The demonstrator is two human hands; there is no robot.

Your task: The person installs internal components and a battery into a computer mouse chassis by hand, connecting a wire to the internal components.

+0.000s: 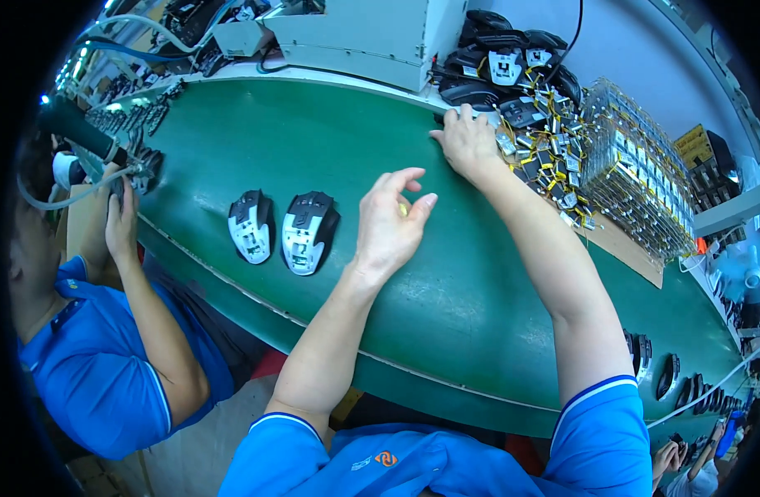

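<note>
My left hand [392, 219] hovers over the green conveyor belt [313, 141], its fingertips pinching a tiny yellow piece [403, 209]. Just to its left lie two upside-down computer mouse bodies, one [308, 231] closer and one [251, 225] farther left, both black and white. My right hand [467, 141] reaches to the belt's far edge, palm down, touching the pile of small batteries with yellow wires [554, 157]. What its fingers hold is hidden.
A co-worker in a blue shirt [106, 364] sits at the left, a hand [121, 224] on a powered screwdriver. Black mouse shells [512, 58] are stacked at the back. Clear trays of parts [636, 174] stand right. More mouse shells [670, 377] ride the belt far right.
</note>
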